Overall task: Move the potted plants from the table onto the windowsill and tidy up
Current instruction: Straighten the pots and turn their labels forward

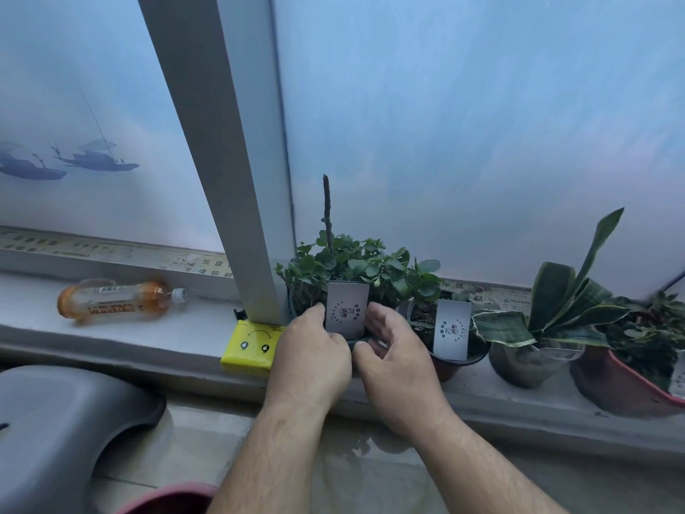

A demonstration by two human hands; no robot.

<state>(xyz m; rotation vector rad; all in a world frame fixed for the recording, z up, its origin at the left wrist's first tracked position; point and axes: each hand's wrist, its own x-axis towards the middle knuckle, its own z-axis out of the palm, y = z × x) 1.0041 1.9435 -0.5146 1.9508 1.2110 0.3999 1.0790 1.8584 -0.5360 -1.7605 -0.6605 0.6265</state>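
Note:
A leafy green potted plant point(344, 263) with a tall bare stem and a white tag card stands on the grey windowsill point(148, 328), beside the window post. My left hand point(313, 356) grips the pot's left side and my right hand point(394, 359) grips its right side; the pot itself is mostly hidden behind them. To the right stand three more potted plants: a small one with a white tag point(450, 339), a snake plant in a clear pot point(533, 350), and a dark-leaved plant in a red-brown pot point(630, 376).
A plastic bottle point(118, 300) of amber drink lies on its side on the sill at left. A yellow packet point(250, 346) sits at the foot of the window post point(237, 161). A grey stool point(55, 421) is at lower left, a pink rim point(174, 497) below.

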